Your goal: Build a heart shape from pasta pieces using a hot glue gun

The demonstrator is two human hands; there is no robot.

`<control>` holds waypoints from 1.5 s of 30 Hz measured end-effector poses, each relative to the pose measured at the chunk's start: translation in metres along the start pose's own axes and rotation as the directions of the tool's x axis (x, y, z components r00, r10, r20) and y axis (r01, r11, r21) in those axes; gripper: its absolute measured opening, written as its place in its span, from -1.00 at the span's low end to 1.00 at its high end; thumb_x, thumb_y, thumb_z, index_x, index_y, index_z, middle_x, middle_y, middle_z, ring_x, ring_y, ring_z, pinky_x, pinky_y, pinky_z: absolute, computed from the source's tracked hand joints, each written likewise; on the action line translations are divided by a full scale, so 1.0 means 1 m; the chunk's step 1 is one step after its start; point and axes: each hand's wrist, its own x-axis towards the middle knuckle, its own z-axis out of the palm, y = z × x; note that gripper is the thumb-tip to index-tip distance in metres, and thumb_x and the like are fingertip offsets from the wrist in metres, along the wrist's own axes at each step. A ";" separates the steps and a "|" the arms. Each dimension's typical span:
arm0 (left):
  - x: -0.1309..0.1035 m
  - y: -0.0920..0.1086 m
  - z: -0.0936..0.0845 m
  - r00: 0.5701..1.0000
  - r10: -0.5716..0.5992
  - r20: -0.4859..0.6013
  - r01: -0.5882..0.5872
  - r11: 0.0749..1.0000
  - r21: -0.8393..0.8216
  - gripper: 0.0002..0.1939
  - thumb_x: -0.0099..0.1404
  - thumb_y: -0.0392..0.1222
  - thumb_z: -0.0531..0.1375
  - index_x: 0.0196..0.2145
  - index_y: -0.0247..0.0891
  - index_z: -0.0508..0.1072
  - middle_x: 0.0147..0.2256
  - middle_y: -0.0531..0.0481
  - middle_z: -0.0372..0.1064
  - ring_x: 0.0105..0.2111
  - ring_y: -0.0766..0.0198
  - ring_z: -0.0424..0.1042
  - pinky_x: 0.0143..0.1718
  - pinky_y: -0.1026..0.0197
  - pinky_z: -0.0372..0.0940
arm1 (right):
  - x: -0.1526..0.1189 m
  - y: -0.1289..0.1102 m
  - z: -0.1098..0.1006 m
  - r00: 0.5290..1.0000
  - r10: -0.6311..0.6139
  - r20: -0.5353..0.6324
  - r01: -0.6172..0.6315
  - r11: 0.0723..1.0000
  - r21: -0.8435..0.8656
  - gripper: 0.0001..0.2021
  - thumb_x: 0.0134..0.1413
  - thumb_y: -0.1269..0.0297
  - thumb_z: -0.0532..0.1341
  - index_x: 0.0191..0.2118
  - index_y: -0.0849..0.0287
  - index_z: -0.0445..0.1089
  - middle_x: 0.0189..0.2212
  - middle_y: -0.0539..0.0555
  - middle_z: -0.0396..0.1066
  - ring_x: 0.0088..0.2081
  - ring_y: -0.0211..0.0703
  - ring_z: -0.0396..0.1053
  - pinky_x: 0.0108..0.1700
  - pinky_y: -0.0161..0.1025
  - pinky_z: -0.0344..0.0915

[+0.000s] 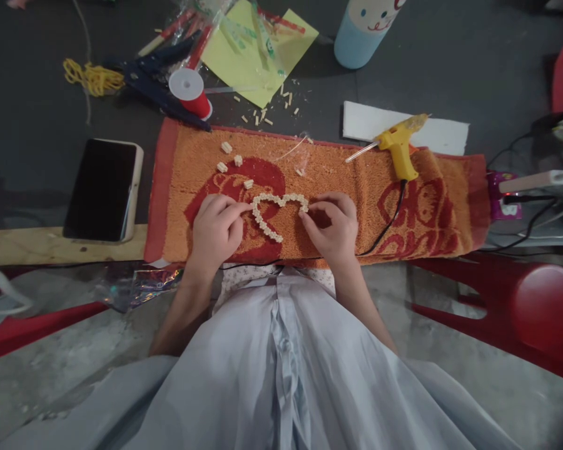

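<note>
An unfinished-looking heart outline, built from small pale cream pieces, lies on an orange and red towel; its lower right side is open. My left hand has thumb and forefinger pinched together at the left lobe of the outline. With thumb and forefinger my right hand pinches the end of the right lobe. Several small pale clusters of the same look lie on the towel above my left hand.
A yellow glue gun rests on a white strip at right, its cord running toward my right hand. A phone lies left. Behind are a red thread spool, dark blue pliers-like tool, yellow paper, pale scraps and a blue bottle.
</note>
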 end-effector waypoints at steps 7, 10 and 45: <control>0.000 0.000 0.000 1.000 -0.014 0.009 0.014 1.000 -0.003 -0.67 0.36 -0.37 0.00 -0.18 -0.16 0.55 -0.36 -0.05 0.37 -0.27 0.18 0.34 -0.16 0.08 0.30 | 0.001 -0.003 -0.001 1.000 -0.011 -0.014 0.012 0.999 0.047 -0.90 0.12 0.20 0.27 -0.32 0.09 0.46 -0.20 0.15 0.44 -0.14 -0.01 0.42 -0.03 0.02 0.39; 0.000 0.000 0.000 0.999 -0.031 0.020 0.031 0.999 -0.012 -0.68 0.35 -0.37 0.01 -0.18 -0.15 0.55 -0.36 -0.05 0.36 -0.26 0.17 0.33 -0.16 0.07 0.30 | 0.001 -0.004 -0.001 1.000 0.002 -0.015 -0.002 1.000 0.023 -0.91 0.11 0.20 0.27 -0.33 0.08 0.46 -0.20 0.13 0.45 -0.14 -0.02 0.43 -0.02 0.02 0.40; 0.000 -0.001 0.000 1.000 -0.008 0.014 0.008 1.000 0.017 -0.67 0.34 -0.39 0.01 -0.17 -0.15 0.54 -0.36 -0.03 0.35 -0.27 0.20 0.33 -0.16 0.12 0.29 | 0.000 -0.010 0.001 0.998 0.050 -0.043 -0.049 0.999 0.009 -0.88 0.11 0.18 0.28 -0.37 0.07 0.44 -0.29 0.09 0.47 -0.21 -0.05 0.42 -0.07 0.00 0.35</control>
